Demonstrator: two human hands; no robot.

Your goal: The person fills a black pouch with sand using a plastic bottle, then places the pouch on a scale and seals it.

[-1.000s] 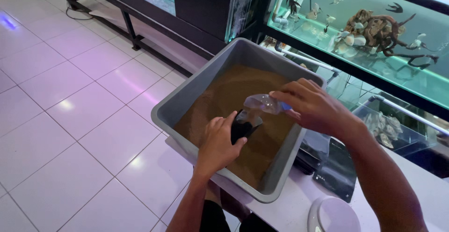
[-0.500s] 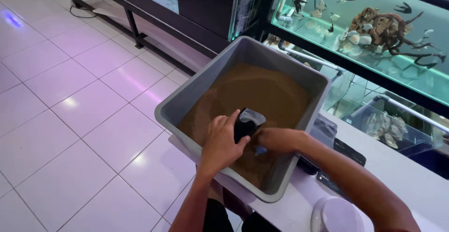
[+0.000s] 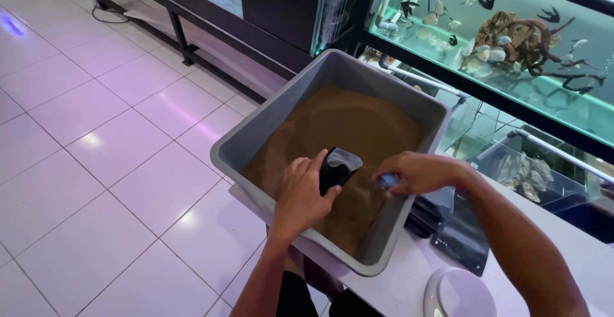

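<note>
Left hand fingers wrapped round black plastic scoop, resting on brown sand in grey rectangular plastic tub. Right hand fingers closed on small clear container beside scoop. Risk: tilted scoop spills sand past container mouth; tub overhangs white desk, may tip.

Two bare forearms are showing, no sleeves, rings or watch; left hand, right hand.
</note>
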